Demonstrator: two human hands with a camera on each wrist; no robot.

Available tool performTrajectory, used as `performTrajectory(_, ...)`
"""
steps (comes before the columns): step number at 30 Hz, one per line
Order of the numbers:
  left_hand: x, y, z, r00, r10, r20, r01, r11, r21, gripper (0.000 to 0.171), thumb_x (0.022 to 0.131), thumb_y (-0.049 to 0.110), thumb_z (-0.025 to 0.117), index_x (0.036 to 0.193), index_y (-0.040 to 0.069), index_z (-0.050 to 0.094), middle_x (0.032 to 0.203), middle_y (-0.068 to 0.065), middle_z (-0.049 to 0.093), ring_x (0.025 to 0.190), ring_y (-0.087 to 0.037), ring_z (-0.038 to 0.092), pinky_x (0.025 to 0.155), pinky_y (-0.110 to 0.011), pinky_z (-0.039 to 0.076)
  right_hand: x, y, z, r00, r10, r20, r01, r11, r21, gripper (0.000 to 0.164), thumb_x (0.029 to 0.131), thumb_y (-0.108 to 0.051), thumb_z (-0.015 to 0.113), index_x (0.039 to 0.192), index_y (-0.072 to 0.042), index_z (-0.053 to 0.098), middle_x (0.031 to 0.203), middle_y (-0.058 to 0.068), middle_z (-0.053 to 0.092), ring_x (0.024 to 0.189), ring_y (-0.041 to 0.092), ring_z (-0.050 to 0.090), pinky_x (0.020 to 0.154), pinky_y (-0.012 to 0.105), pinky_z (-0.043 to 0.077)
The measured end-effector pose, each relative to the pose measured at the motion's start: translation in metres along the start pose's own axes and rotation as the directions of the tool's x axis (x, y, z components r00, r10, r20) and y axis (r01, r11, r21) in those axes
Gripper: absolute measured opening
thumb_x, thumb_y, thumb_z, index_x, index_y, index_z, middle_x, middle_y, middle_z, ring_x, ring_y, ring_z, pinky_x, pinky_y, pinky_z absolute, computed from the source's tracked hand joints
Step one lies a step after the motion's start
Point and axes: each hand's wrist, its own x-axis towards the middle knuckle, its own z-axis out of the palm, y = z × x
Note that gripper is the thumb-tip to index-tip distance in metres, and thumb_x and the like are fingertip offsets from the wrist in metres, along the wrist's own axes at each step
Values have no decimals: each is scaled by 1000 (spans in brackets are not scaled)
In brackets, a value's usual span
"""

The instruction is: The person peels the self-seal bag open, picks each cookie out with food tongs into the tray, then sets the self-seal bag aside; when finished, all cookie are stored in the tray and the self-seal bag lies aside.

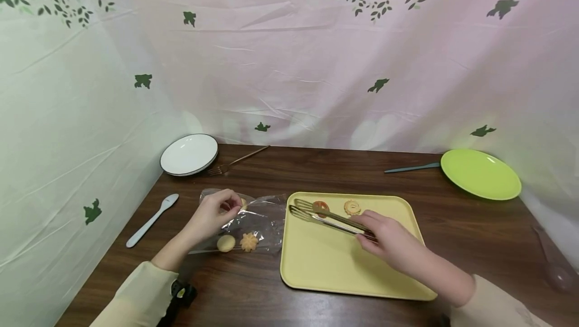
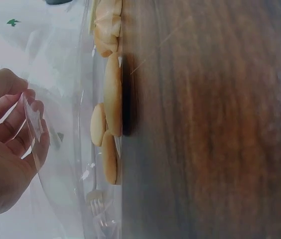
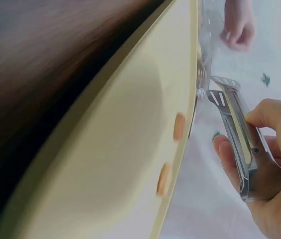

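Metal tongs [image 3: 242,137] are held over the yellow tray [image 1: 325,261] by the right hand [image 1: 389,241], thumb and fingers closing on their two arms, the slotted tips slightly apart above the tray's far left corner. Close by those tips, near the tray's far edge, lie a red-centred cookie [image 1: 321,206], partly covered by the tongs from the head view, and, to its right, a ring-shaped cookie [image 1: 352,207]. Left of the tray, the left hand [image 1: 219,211] pinches the raised film of a clear bag [image 1: 267,221]; by the bag's near edge are a plain round cookie [image 1: 226,243] and a flower-shaped cookie [image 1: 249,242], with another cookie partly hidden by that hand. Farther out on the counter [image 1: 235,297], a pale spreader [image 1: 151,221] lies well left of the tray, a dark-rimmed white plate [image 1: 189,154] and a fork [image 1: 219,170] beyond its far left corner, and a dark knife [image 1: 411,170] and a lime-green plate [image 1: 481,174] beyond its far right.
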Motion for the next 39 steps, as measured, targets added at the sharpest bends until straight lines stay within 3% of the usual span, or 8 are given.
performTrajectory(3,0,0,-1,1000,-3,4,3,1000,-7,15,85,4,66,86,19,62,83,9,62,75,-5,59,67,-29,54,14,-8,12,998,3,64,-3,1000,-9,30,82,-12,69,111,-8,66,98,-2,65,83,7,60,70,28,53)
performTrajectory(7,0,0,-1,1000,-6,7,6,999,-34,14,86,5,66,87,18,62,84,8,63,75,-6,60,67,-30,54,32,-14,26,987,8,160,-11,1000,19,31,85,-15,66,116,-7,64,102,0,64,84,9,60,73,29,53)
performTrajectory(14,2,0,0,1000,3,20,-2,998,-60,9,88,9,65,88,17,63,87,4,64,76,-6,60,68,-30,54,52,-14,41,965,-80,249,48,990,131,31,88,-19,64,116,-5,64,113,5,65,104,17,62,88,34,52)
performTrajectory(29,-3,-1,0,999,1,34,2,997,-77,11,85,4,66,86,15,63,83,5,64,76,-8,60,66,-27,54,68,-11,53,918,-229,324,161,961,223,34,86,-17,65,118,-7,62,102,0,62,78,6,54,72,17,47)
performTrajectory(33,-3,-2,0,1000,-3,28,5,998,-68,10,85,4,66,86,14,64,84,5,64,76,-7,60,67,-27,54,69,-11,56,922,-238,304,186,964,191,33,86,-17,65,118,-8,62,100,-1,61,77,4,53,70,17,47)
performTrajectory(39,-4,-1,-2,1000,-9,27,11,998,-64,9,86,6,65,86,15,64,86,1,65,77,-7,60,67,-29,54,71,-12,59,935,-200,294,151,972,180,35,86,-18,66,119,-8,61,101,0,60,75,7,55,68,18,48)
